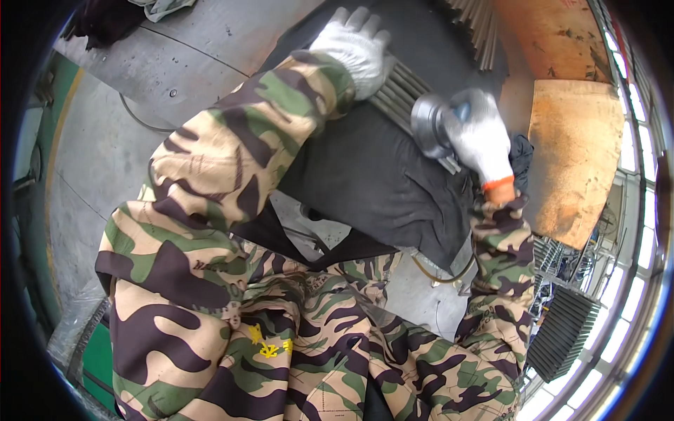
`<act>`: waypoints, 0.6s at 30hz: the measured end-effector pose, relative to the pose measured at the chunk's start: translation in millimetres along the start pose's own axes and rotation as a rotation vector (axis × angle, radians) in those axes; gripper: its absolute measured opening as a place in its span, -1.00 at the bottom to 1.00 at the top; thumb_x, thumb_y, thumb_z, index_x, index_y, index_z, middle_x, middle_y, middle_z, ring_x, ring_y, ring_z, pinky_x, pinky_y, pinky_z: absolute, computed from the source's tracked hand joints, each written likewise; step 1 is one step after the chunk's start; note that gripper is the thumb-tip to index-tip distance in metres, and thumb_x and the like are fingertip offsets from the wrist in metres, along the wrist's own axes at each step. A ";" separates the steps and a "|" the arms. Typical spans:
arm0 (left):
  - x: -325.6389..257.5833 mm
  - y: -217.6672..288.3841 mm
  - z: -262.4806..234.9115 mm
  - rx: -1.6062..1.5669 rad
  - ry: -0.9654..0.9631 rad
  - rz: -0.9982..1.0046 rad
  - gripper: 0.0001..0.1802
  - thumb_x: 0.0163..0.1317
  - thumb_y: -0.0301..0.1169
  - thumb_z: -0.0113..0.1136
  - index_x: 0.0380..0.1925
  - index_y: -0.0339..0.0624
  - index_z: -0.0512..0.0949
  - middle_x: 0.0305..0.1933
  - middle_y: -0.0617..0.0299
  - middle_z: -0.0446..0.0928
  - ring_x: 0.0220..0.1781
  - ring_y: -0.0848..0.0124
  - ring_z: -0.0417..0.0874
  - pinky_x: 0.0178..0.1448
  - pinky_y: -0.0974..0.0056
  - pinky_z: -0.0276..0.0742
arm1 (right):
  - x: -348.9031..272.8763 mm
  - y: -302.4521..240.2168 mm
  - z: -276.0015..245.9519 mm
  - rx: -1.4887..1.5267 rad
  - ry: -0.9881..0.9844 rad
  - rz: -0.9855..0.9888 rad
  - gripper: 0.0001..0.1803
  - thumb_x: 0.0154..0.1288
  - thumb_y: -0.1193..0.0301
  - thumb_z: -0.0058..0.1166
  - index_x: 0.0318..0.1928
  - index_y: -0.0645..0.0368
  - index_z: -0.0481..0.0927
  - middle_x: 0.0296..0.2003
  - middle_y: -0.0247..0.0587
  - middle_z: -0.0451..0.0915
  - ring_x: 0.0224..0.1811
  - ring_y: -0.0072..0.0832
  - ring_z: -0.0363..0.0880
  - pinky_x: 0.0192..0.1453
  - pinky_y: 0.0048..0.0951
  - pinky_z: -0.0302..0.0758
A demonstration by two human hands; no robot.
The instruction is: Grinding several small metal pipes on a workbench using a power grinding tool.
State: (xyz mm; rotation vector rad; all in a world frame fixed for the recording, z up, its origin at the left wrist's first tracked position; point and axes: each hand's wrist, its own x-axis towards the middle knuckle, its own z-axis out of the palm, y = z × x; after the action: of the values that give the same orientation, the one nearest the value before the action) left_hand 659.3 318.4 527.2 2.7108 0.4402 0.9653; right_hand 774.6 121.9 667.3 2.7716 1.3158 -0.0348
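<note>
Clearly, we should watch the narrow grey rods (400, 96) first, which lie side by side on the dark cloth (351, 172), running from the left hand (354, 52) at the far side to the round-headed tool (430, 126) at their near right end. That left hand, gloved, has its fingers stretched out and slightly apart, its heel at the rods; its underside is hidden, so we cannot tell how firmly it presses. The right hand (481, 133), also gloved and blurred, is curled closed around the tool. In our judgement, the rods could roll or splay if the left hand bears too lightly, since we see no clamp on them. The loose, wrinkled cloth could slip or snag if the tool's head runs off the rods' ends, and the left glove could be caught if the head strayed too far along them. As for writing, we find yellow marks (268, 347) on the camouflage jacket (168, 323), dark printed lettering on its left sleeve, and reddish marks at the edge of the far wooden board (551, 42), too small to make out.
</note>
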 end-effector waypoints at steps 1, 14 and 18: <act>5.8 1.4 -3.2 -0.019 -0.125 -0.039 -0.57 0.33 -0.12 0.22 0.03 -0.18 0.64 0.15 0.01 0.60 0.39 0.02 0.50 0.42 -0.05 0.36 | 7.3 -2.5 -1.1 0.003 0.021 -0.005 -0.62 0.28 0.07 0.28 -0.05 0.04 0.71 0.01 0.06 0.66 0.09 0.02 0.69 0.22 -0.07 0.62; -45.7 -19.2 11.5 -0.050 0.121 0.170 -0.42 0.35 -0.11 0.22 0.29 -0.18 0.52 0.22 0.05 0.56 0.33 0.06 0.51 0.50 -0.06 0.34 | -18.2 -37.7 2.0 -0.003 -0.016 -0.061 -0.67 0.27 0.20 0.28 -0.04 0.08 0.65 -0.02 0.07 0.62 0.04 0.02 0.67 0.18 -0.07 0.61; -15.6 -43.2 -20.1 -0.130 -0.367 0.177 -0.46 0.47 -0.12 0.11 0.33 -0.15 0.50 0.38 0.00 0.51 0.46 -0.03 0.44 0.50 -0.10 0.31 | 2.3 -30.0 2.2 0.026 0.003 -0.021 -0.64 0.27 0.18 0.28 -0.05 0.14 0.66 -0.04 0.10 0.63 0.06 0.05 0.66 0.20 -0.07 0.60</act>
State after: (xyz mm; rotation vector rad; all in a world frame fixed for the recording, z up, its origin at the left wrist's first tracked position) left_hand 626.1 355.2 519.9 2.7546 0.0672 0.4925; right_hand 752.8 142.5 663.3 2.7801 1.3547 -0.0493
